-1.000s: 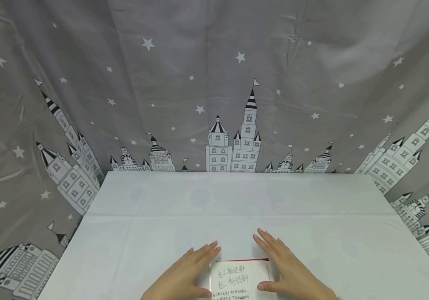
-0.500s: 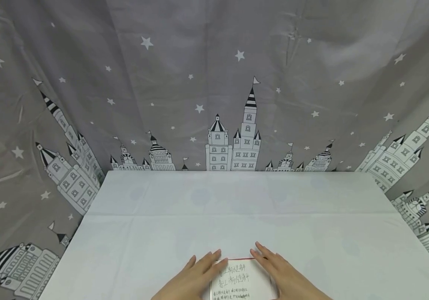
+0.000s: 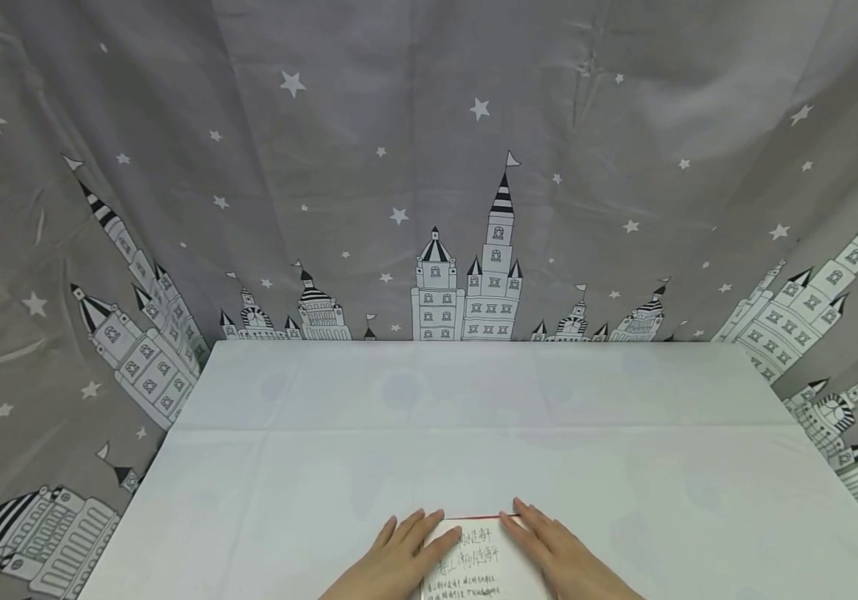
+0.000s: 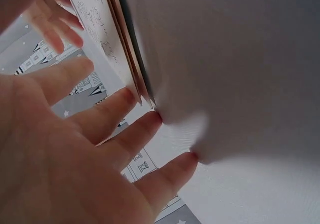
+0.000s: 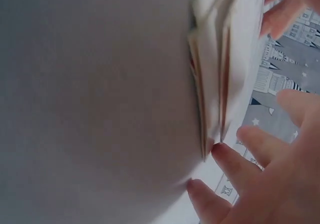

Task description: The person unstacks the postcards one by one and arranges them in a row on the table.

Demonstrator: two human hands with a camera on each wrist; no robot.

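Note:
A notebook (image 3: 483, 575) with handwritten lines on its page and a thin red edge at the top lies at the near middle of the table, its lower part cut off by the head view. My left hand (image 3: 399, 557) is at its upper left corner, fingers spread, some over the page and others on the tabletop. At the upper right corner is my right hand (image 3: 566, 557), fingers extended along that side. From the right wrist, the notebook's page edges (image 5: 225, 79) look slightly fanned apart, with fingertips touching or close to the corner. Both thumbs are hidden in the head view.
A white cloth (image 3: 369, 450) with faint round spots and fold creases covers the table. Behind and at both sides hangs a grey curtain (image 3: 354, 100) printed with stars and castles.
Both hands have come down and inward onto the notebook's upper corners, from hovering at its sides. The notebook has stayed in place.

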